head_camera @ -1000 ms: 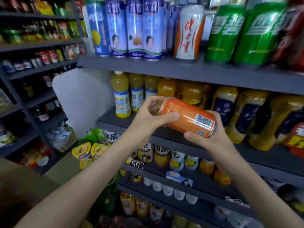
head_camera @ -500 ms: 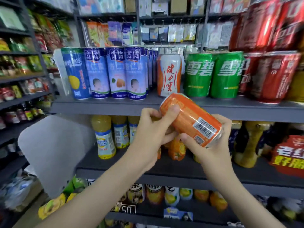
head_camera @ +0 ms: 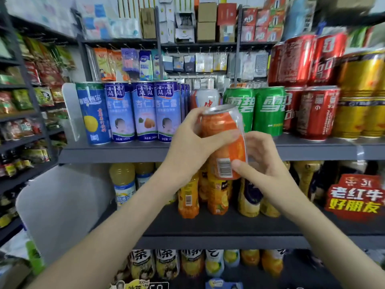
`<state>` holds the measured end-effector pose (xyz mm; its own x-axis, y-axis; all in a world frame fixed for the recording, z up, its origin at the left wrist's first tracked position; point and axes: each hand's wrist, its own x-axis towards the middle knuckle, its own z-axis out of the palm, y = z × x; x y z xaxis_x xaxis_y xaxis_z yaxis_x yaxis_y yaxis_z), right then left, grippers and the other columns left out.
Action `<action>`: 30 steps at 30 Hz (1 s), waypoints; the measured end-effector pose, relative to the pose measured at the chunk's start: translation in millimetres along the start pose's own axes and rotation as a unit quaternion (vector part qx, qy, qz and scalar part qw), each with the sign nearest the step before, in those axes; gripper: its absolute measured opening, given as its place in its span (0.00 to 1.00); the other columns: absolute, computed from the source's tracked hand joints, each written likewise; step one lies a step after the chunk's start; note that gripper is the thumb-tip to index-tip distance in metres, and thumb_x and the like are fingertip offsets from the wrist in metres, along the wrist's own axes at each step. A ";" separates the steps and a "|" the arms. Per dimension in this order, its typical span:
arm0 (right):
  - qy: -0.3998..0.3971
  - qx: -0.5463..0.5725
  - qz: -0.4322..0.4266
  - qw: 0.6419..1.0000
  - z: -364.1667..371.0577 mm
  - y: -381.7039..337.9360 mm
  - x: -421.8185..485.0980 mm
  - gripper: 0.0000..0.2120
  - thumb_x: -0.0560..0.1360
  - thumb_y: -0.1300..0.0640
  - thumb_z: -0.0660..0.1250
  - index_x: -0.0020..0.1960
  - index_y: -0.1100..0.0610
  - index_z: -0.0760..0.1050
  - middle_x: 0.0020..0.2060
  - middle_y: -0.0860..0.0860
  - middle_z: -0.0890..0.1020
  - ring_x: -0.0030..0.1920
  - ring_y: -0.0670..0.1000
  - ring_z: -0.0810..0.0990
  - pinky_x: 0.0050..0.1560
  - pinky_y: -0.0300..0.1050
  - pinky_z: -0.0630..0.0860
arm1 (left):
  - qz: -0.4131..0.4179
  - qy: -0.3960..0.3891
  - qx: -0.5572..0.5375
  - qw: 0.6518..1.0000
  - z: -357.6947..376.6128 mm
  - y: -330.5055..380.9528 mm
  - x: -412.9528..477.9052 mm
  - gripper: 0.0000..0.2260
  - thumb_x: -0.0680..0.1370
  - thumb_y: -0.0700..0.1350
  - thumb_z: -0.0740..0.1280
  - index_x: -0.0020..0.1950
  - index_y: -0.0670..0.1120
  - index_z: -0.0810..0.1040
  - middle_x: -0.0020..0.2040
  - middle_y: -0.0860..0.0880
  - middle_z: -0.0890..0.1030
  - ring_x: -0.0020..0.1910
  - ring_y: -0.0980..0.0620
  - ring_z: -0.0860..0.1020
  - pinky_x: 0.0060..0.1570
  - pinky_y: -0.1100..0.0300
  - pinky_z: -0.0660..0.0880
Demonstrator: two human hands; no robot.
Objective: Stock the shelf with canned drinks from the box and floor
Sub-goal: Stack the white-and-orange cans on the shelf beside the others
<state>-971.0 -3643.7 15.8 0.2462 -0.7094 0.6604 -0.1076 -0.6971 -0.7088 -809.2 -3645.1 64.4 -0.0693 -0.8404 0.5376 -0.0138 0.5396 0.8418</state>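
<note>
- The orange can (head_camera: 224, 140) is gripped by both hands in the air, just in front of the can shelf (head_camera: 125, 152), and has not yet been set down.
- Its upper body is clasped by the left hand (head_camera: 191, 147). Its lower part is pinched by the right hand (head_camera: 264, 163), thumb beside the barcode, likely so it can be steadied upright.
- It is carried nearly upright, top tipped slightly left.
- A slot is seen behind it, between the blue almond-drink cans (head_camera: 143, 111) and the green Sprite cans (head_camera: 268, 111), where a white-and-orange can (head_camera: 205, 98) stands set back. That slot is judged the target.

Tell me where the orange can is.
In the head view's centre, the orange can is held nearly upright by the left hand near its top and right hand at its base, in front of the white can and green cans.
</note>
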 end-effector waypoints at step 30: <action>0.048 0.104 0.051 0.992 -21.4 -91.8 207.3 0.42 0.61 0.62 0.79 0.66 0.55 0.57 0.55 0.57 0.77 0.49 0.55 0.83 0.48 0.53 0.82 | 0.114 -0.073 0.356 0.925 -52.3 78.0 134.2 0.29 0.67 0.59 0.74 0.64 0.53 0.71 0.53 0.59 0.80 0.50 0.63 0.79 0.54 0.63 0.76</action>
<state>-930.7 -3729.0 223.0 0.1509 -0.7884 0.5963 0.0754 -0.5923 -0.8022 -767.4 -3718.4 204.8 -0.2852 -0.7130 0.6405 -0.6313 0.6426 0.4342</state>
